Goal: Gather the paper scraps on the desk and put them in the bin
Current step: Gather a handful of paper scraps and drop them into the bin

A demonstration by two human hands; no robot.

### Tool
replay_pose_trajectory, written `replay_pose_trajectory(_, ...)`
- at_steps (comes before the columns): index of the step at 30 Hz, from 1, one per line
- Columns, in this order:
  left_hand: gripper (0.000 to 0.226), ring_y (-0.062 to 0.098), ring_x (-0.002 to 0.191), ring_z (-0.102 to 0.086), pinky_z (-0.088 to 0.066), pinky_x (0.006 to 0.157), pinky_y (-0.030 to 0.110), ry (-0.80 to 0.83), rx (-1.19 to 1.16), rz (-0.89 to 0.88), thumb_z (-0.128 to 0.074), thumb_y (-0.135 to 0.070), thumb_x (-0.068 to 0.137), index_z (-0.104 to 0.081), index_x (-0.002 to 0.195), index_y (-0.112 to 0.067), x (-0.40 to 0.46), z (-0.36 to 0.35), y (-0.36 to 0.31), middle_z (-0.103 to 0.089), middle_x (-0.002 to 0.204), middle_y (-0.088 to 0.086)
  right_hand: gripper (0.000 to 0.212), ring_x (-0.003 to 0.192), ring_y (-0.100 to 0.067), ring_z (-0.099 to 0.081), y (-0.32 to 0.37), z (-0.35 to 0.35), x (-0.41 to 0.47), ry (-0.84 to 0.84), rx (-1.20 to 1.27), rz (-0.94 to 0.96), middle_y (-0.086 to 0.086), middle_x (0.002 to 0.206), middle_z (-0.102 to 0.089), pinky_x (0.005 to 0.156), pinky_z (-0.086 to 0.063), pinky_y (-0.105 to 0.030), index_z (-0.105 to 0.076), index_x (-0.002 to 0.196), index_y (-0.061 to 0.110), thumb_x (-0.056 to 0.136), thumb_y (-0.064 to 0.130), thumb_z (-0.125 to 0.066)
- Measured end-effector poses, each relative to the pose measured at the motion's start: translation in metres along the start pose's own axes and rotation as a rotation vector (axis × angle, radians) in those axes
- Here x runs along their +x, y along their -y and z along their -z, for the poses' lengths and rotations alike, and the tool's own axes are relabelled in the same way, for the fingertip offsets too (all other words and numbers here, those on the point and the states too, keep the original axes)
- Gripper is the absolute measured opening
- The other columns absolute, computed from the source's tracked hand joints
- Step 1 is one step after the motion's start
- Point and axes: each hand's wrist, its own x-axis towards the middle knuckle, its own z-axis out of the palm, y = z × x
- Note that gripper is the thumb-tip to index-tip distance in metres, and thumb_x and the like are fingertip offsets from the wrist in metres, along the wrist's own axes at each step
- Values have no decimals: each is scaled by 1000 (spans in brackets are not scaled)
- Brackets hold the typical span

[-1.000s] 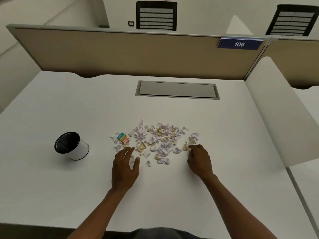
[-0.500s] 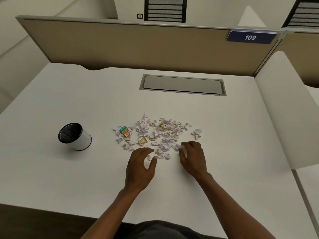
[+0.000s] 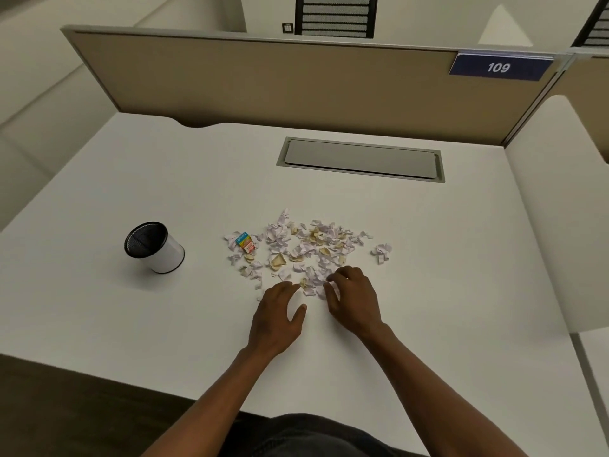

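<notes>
A loose pile of white, lilac and tan paper scraps [image 3: 304,247] lies on the white desk [image 3: 428,258]. A small colourful printed scrap [image 3: 246,242] sits at its left edge, and a little clump of scraps [image 3: 381,252] lies apart at the right. The bin [image 3: 154,247], a small white cylinder with a black mesh inside, stands upright to the left. My left hand [image 3: 276,316] lies flat with fingers apart, its fingertips at the pile's near edge. My right hand [image 3: 354,300] is curled over scraps at the near edge, fingers touching them.
A grey cable hatch [image 3: 361,159] is set into the desk behind the pile. A tan partition [image 3: 263,84] with a "109" label [image 3: 499,66] closes the back; a white side panel [image 3: 560,199] stands on the right. The desk's front edge [image 3: 99,367] is near my body.
Both hands have moved inward toward each other along the pile's near edge, the right one sweeping scraps leftward from the right side. The camera has drifted left.
</notes>
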Motion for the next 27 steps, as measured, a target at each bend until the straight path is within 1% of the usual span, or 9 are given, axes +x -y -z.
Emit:
replay_pose_trajectory(4,55,16,137,-44,-44,111,36,16,-17,14,-63,-43,92,-51,142,-24,-5,-1,-1,-50,148,-1,42,126,-26,-52,10,-4,7,114,-10,57,-5,137,-60,101,-46,-38,-60,133,18,97,39,-53)
replay_pose_trajectory(6,55,15,137,-45,-44,111,35,12,-20,4,-64,-42,92,-50,142,-23,-5,1,-1,-51,147,-1,45,132,-27,-46,12,-9,7,178,-54,106,-6,142,-55,105,-42,-39,-56,138,19,99,40,-49)
replay_pose_trajectory(8,56,15,137,-44,-42,111,32,7,-18,-7,-64,-40,92,-50,143,-23,-3,3,0,-50,147,-2,40,125,-28,-49,11,-12,2,163,-80,135,-6,133,-60,99,-43,-38,-61,132,19,98,37,-52)
replay_pose_trajectory(12,57,17,139,-42,-42,111,33,21,-5,-29,-64,-38,92,-47,145,-23,4,7,0,-47,150,-1,25,110,-26,-55,4,-12,-10,19,-42,100,-2,110,-66,88,-46,-35,-72,110,18,90,31,-63)
replay_pose_trajectory(14,59,17,139,-40,-40,109,30,58,2,-38,-65,-37,92,-45,146,-23,8,6,-2,-45,151,0,23,110,-25,-55,-2,-7,-14,-65,-9,56,-1,107,-66,85,-49,-36,-73,105,18,86,31,-67)
replay_pose_trajectory(17,62,19,136,-41,-42,106,28,129,1,-68,-66,-30,91,-43,147,-20,19,3,-5,-42,147,3,31,114,-29,-55,-12,6,-16,-141,-25,-124,-5,115,-65,86,-50,-39,-72,111,17,84,30,-69)
replay_pose_trajectory(21,60,20,129,-47,-44,106,27,192,-41,-121,-67,-22,90,-45,145,-16,32,-3,-12,-44,141,5,40,121,-35,-50,-17,15,-22,-17,-78,-341,-11,130,-58,93,-49,-43,-63,129,13,93,31,-60)
replay_pose_trajectory(24,54,19,122,-53,-48,102,29,217,-86,-178,-69,-22,89,-52,140,-16,36,-5,-16,-49,134,3,36,121,-33,-51,-12,14,-29,88,-76,-277,-9,132,-57,92,-49,-41,-62,130,16,97,28,-52)
replay_pose_trajectory(27,50,17,121,-55,-53,97,34,163,-181,-209,-70,-21,88,-57,135,-18,35,-1,-10,-53,133,0,38,123,-25,-52,-6,16,-33,87,88,-272,-5,132,-57,94,-51,-37,-60,134,20,98,33,-53)
